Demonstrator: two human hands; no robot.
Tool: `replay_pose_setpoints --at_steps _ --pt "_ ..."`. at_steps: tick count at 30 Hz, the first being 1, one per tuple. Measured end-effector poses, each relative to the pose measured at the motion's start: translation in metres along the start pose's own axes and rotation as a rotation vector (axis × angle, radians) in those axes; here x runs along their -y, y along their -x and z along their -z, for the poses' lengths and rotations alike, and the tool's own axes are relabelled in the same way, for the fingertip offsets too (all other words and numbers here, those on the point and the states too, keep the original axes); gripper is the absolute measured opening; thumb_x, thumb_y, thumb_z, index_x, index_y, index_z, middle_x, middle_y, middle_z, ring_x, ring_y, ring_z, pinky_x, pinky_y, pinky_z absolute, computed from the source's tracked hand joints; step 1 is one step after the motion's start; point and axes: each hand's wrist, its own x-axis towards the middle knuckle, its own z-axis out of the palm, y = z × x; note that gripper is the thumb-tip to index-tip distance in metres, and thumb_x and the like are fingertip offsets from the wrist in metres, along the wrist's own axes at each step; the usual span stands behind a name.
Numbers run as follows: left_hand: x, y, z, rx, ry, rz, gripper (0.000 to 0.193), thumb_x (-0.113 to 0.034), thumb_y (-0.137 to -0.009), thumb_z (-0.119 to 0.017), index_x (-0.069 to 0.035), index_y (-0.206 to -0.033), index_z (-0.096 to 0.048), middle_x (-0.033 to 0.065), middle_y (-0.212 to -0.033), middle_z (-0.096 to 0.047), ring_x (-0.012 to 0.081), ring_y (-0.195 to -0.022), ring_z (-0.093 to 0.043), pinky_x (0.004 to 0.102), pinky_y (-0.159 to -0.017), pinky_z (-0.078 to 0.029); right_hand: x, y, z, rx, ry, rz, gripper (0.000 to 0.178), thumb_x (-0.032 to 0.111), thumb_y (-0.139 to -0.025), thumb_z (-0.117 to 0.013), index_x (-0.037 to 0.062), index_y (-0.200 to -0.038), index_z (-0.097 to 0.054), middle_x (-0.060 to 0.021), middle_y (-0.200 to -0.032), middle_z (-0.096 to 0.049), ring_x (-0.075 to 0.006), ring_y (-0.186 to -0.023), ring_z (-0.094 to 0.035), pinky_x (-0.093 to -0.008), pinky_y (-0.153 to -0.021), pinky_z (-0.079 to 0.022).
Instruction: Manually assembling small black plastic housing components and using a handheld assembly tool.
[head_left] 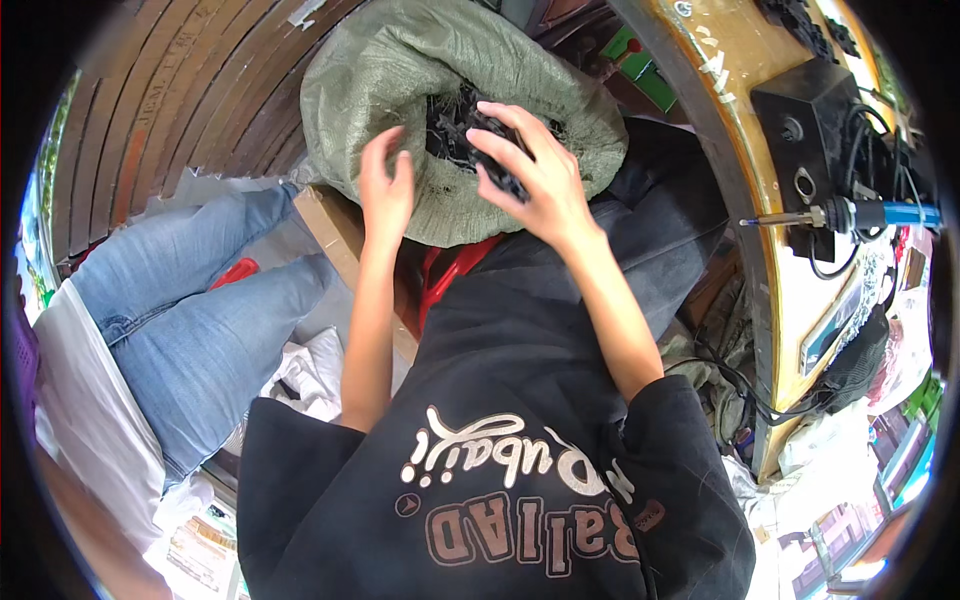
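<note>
A pale green woven sack stands in front of me with its mouth rolled open. Inside lies a heap of small black pieces, too tangled to tell their kind. My right hand is over the sack's mouth, fingers curled around a clump of black pieces; the palm side is partly hidden. At the sack's near left rim, my left hand is raised with thumb and fingers apart and nothing visible between them. Its fingertips are slightly blurred.
On the right, a wooden workbench carries a black box and a blue-handled soldering iron with cables. Another person's jeans-clad legs are at left, beside a cardboard box edge. Stacked brown boards stand behind. Something red sits below the sack.
</note>
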Motion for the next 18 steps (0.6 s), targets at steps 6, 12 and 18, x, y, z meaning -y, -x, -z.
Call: replay_pose_setpoints --at_steps 6,12,18 --pt "-0.096 0.042 0.003 -0.064 1.194 0.263 0.052 -0.019 -0.083 -0.057 -0.01 -0.127 -0.032 0.0051 -0.115 -0.048 0.0163 -0.101 -0.048 0.0283 -0.082 -0.043 0.065 0.014 -0.001 -0.546 -0.685 -0.179 0.05 -0.003 -0.063 -0.065 0.0016 -0.11 -0.048 -0.0224 -0.121 -0.045 -0.0288 -0.112 -0.046 -0.0366 -0.091 -0.039" --pt "-0.122 0.066 0.014 0.25 1.295 0.528 0.044 -0.008 -0.077 -0.062 -0.011 -0.116 -0.041 0.0039 -0.1 -0.055 0.0135 -0.086 -0.057 0.0277 -0.063 -0.051 0.083 0.02 0.013 -0.594 -0.976 -0.727 0.054 0.007 -0.069 -0.067 0.0047 -0.117 -0.041 -0.0068 -0.107 -0.046 -0.0143 -0.096 -0.047 -0.0275 -0.085 -0.039" --pt "-0.154 0.061 0.018 0.111 1.143 0.435 0.04 -0.008 -0.075 -0.061 -0.011 -0.111 -0.044 0.0039 -0.1 -0.054 0.0138 -0.086 -0.056 0.0273 -0.063 -0.051 0.094 0.013 0.024 -0.68 -1.347 -0.779 0.06 0.012 -0.072 -0.067 0.01 -0.123 -0.035 -0.0069 -0.11 -0.045 -0.0171 -0.1 -0.046 -0.0296 -0.087 -0.039"
